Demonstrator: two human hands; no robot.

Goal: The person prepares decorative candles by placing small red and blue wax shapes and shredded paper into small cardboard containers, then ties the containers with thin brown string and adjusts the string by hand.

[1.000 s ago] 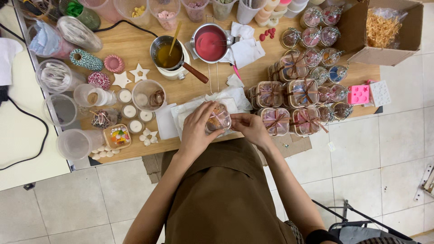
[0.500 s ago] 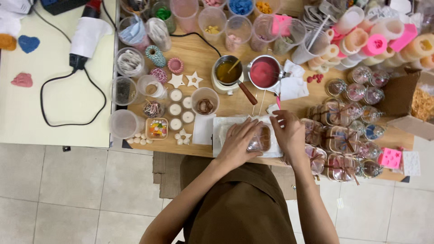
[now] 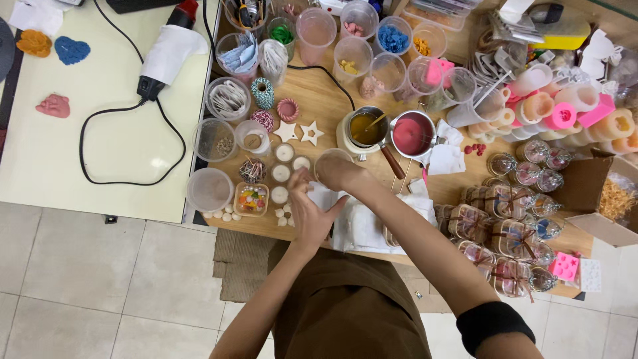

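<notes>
Far to the left of both hands, an empty clear tub [image 3: 209, 189] sits at the wooden table's [image 3: 325, 106] edge, with a tub of dark specks [image 3: 214, 139] behind it and a tub of pale coiled wicks [image 3: 228, 98] farther back. Just left of the left hand [image 3: 307, 214] lies a small square box of coloured beads [image 3: 252, 199], and small round white candles [image 3: 280, 174] stand just beyond its fingertips. The left hand rests on the table edge with fingers spread loosely, gripping nothing that can be seen. The right hand [image 3: 339, 171] reaches across above it and closes around the clear plastic cup [image 3: 330, 165], which stands just behind the left hand; the cup's contents cannot be made out. Right behind that hand, a metal pot of amber liquid [image 3: 367, 128] sits beside a small pan of pink wax [image 3: 411, 135]. White paper towels [image 3: 372, 226] lie under the right forearm, and ribbon-tied jars [image 3: 495, 223] crowd the table farther right.
</notes>
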